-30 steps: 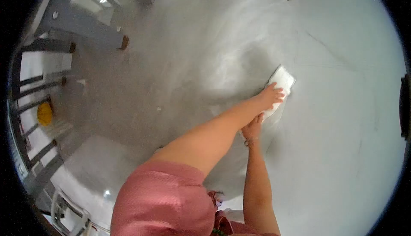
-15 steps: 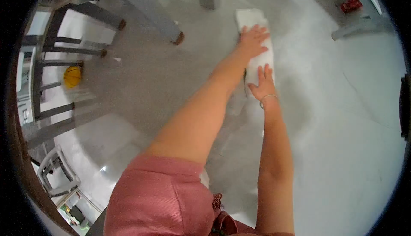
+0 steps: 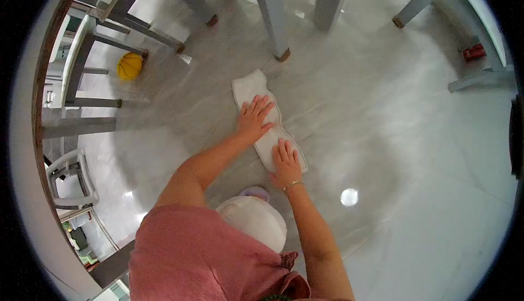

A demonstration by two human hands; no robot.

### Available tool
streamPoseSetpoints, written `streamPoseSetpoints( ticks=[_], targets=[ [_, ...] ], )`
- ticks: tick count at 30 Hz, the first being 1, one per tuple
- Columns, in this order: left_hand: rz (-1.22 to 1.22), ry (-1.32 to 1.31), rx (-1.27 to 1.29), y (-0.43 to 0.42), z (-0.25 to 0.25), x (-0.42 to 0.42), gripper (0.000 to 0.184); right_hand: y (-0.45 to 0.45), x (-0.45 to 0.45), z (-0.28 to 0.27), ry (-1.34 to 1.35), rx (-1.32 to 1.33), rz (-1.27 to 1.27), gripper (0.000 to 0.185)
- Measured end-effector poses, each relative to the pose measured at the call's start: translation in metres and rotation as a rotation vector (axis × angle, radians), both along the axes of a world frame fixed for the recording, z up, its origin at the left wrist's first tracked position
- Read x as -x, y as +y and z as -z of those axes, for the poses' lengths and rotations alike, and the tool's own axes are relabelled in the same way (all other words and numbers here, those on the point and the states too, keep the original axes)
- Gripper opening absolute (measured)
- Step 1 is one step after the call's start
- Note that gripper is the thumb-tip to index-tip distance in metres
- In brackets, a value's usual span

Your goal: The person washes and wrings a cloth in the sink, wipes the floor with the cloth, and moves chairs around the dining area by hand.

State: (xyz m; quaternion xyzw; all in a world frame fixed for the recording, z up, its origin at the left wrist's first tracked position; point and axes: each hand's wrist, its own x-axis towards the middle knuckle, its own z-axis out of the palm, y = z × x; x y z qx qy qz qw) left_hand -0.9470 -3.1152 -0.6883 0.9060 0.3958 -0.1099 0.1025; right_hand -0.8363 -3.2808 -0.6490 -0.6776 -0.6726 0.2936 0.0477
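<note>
A folded white cloth (image 3: 266,147) lies flat on the shiny grey tiled floor (image 3: 360,110), stretched in a long strip. On its middle part presses my left hand (image 3: 254,120), palm down with the fingers spread. Nearer to me, my right hand (image 3: 285,164) rests on the cloth's lower end, fingers stretched out, a thin bracelet (image 3: 293,185) at the wrist. Neither hand grips the cloth; both lie on top of it. The far end of the cloth shows beyond my left fingertips.
Grey furniture legs (image 3: 271,20) stand on the floor ahead. A yellow ball (image 3: 130,66) lies by chair legs at the left. Under the furniture at the right is a red object (image 3: 473,52). My knee (image 3: 254,222) and a pale shoe (image 3: 255,193) are just below the cloth.
Both hands and the cloth have moved left and closer to me. The cloth now slants, where before it ran nearly straight ahead. My view has shifted too.
</note>
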Motion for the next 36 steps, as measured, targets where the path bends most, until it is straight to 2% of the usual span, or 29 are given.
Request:
streamPoseSetpoints(
  ticks=[2, 7, 10, 14, 18, 20, 22, 24, 28, 29, 31, 32, 34, 36],
  targets=[
    [0.031, -0.188, -0.071, 0.012, 0.000, 0.008, 0.066, 0.008, 0.007, 0.001, 0.004, 0.019, 0.014, 0.081],
    [0.038, -0.161, -0.158, 0.076, 0.012, -0.038, 0.066, 0.065, -0.014, 0.016, -0.063, 0.007, 0.119, 0.075],
    [-0.038, -0.158, -0.185, 0.065, 0.017, -0.052, 0.065, 0.072, -0.037, 0.017, -0.053, 0.025, 0.104, 0.072],
    [-0.098, -0.145, -0.088, 0.021, 0.012, -0.045, 0.063, 0.025, -0.050, 0.019, -0.037, 0.031, 0.045, 0.071],
    [0.072, -0.069, -0.052, -0.032, 0.024, -0.055, 0.066, -0.035, -0.043, 0.030, 0.027, -0.007, 0.105, 0.073],
    [0.168, -0.095, 0.032, -0.067, 0.012, -0.070, 0.064, -0.079, -0.037, 0.028, 0.059, 0.005, 0.188, 0.074],
    [0.281, -0.186, 0.053, -0.105, 0.037, -0.082, 0.067, -0.125, -0.031, 0.032, 0.064, 0.023, 0.226, 0.076],
    [0.349, -0.177, 0.108, -0.132, 0.033, -0.080, 0.066, -0.163, -0.026, 0.039, 0.073, 0.034, 0.228, 0.078],
    [0.508, -0.100, 0.195, -0.159, 0.030, -0.061, 0.065, -0.192, -0.023, 0.043, -0.021, 0.239, 0.162, 0.077],
    [0.501, -0.095, 0.185, -0.163, 0.031, -0.052, 0.065, -0.195, -0.023, 0.040, -0.047, 0.323, 0.148, 0.077],
    [0.344, -0.250, 0.240, -0.156, 0.038, -0.019, 0.063, -0.188, -0.016, 0.045, -0.083, 0.338, 0.123, 0.077],
    [0.347, -0.240, 0.236, -0.160, 0.036, -0.009, 0.063, -0.191, -0.017, 0.048, -0.117, 0.350, 0.111, 0.077],
    [0.129, -0.107, 0.213, -0.154, 0.028, 0.016, 0.057, -0.191, -0.018, 0.070, -0.123, 0.382, 0.103, 0.078],
    [0.115, -0.094, 0.220, -0.157, 0.018, 0.036, 0.055, -0.187, -0.022, 0.088, -0.158, 0.477, 0.098, 0.081]
  ],
)
